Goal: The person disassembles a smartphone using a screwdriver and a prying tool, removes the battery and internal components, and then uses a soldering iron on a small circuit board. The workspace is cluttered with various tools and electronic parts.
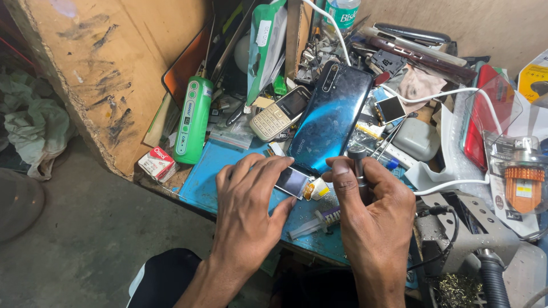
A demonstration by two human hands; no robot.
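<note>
Left hand (246, 211) pins a small screen (291, 182); right hand (374, 214) grips a tool (359, 165). A slip could crack that screen or bump the blue phone (331, 117).

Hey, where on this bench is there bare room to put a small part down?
Bare blue mat shows left of the left hand, below the green tool. A smaller strip lies near the syringe. Behind the blue phone and to the right, it is packed.

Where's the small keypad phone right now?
The beige keypad phone lies upper centre in the head view, tilted, just left of the large blue smartphone and right of the green tool, beyond the left hand.
</note>
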